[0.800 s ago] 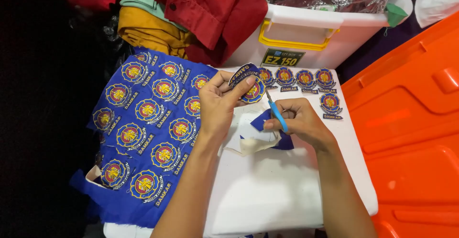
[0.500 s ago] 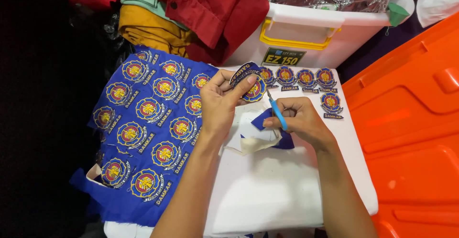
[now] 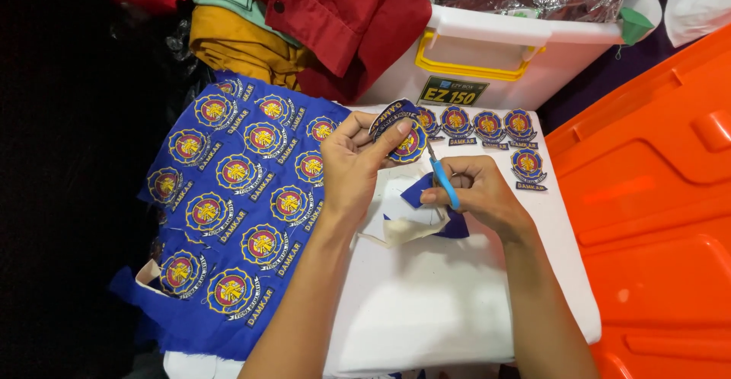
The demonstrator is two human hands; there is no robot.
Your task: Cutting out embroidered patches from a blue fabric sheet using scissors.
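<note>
My left hand (image 3: 352, 167) pinches a round embroidered patch (image 3: 403, 134), blue with a gold rim, and holds it above the white surface (image 3: 426, 303). Blue-handled scissors (image 3: 440, 177) are gripped in my right hand (image 3: 476, 195), their tip pointing up at the patch's edge. Blue and cream fabric offcuts (image 3: 407, 219) lie beneath both hands. A blue cloth sheet (image 3: 228, 204) bearing several uncut patches hangs over the left side.
Several cut patches (image 3: 487, 126) lie in a row at the far edge, with one more (image 3: 528, 166) to the right. Behind stands a white lidded storage box (image 3: 495, 51), with red (image 3: 343, 13) and yellow (image 3: 236, 47) garments beside it. An orange plastic surface (image 3: 655, 219) fills the right.
</note>
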